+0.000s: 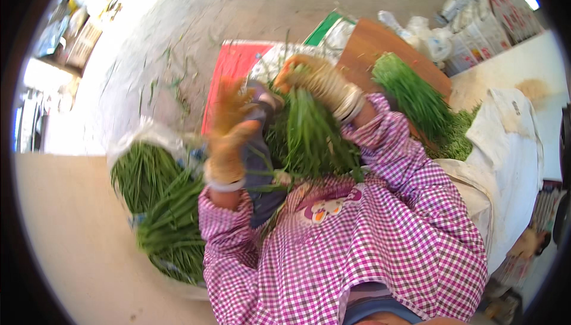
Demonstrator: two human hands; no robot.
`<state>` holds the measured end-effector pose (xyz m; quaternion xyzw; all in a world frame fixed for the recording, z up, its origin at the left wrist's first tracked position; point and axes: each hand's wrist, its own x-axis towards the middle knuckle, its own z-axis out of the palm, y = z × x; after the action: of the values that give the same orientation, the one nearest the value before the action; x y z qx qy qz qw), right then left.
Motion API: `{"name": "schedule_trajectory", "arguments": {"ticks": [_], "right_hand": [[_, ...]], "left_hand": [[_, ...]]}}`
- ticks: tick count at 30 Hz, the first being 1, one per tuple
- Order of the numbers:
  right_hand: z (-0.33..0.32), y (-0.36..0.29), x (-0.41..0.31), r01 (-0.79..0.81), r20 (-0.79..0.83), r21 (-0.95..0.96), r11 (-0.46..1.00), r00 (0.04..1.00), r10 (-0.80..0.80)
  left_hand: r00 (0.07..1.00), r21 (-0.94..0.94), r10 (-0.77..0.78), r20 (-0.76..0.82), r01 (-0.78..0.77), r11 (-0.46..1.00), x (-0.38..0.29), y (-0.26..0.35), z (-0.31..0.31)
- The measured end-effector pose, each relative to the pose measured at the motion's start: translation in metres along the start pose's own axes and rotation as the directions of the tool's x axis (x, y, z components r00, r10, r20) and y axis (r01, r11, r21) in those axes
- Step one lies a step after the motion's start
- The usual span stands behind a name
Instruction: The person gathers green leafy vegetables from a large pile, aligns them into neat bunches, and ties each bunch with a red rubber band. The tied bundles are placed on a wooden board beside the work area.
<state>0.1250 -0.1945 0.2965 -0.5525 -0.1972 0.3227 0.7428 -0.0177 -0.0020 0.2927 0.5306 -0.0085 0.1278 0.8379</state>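
Note:
My right hand (316,79), in a tan work glove, grips a bunch of green chive-like leaves (305,133) by its stem end. The blades fan down toward my lap, over more of the same greens. To the left of the bunch, my left hand (229,142) is raised in a matching glove. Its fingers are blurred by motion and look spread, with nothing visible in them. A trimmed bundle of greens (412,95) lies at my right, pale cut ends pointing away from me. Beside it spreads a heap of short green cuttings (457,135).
Tied bundles of greens (171,222) sit in clear plastic at my left. A brown board (363,52) and a red sheet (238,64) lie in front. White cloth (508,133) drapes at right, near printed sacks (477,35). Leaf scraps (176,88) litter the concrete floor (250,3).

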Motion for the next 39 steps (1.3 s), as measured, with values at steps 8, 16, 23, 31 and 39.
{"name": "schedule_trajectory", "arguments": {"ticks": [8,16,23,31,39], "right_hand": [[-0.031,0.011,0.001,0.207,0.054,-0.707,0.676,0.969,-0.241],[-0.060,0.030,-0.030,0.167,0.050,-0.925,0.343,0.945,-0.324],[-0.073,0.016,-0.051,0.197,-0.101,-0.682,0.704,0.929,-0.357],[-0.081,0.016,-0.089,-0.485,-0.397,-0.816,0.316,0.866,0.304],[-0.079,-0.112,-0.097,0.115,-0.192,-0.937,0.329,0.616,-0.764]], "left_hand": [[0.819,-0.182,-0.507,0.269,0.560,0.809,0.052,-0.084,0.061],[0.647,0.179,-0.560,0.517,0.558,0.810,0.062,-0.149,0.064],[0.841,0.007,-0.173,0.512,0.197,0.980,0.098,-0.105,0.108],[0.849,0.524,0.489,0.201,-0.515,0.678,0.158,0.038,0.179],[0.664,0.390,0.605,0.439,-0.748,0.538,0.159,0.029,0.278]]}}
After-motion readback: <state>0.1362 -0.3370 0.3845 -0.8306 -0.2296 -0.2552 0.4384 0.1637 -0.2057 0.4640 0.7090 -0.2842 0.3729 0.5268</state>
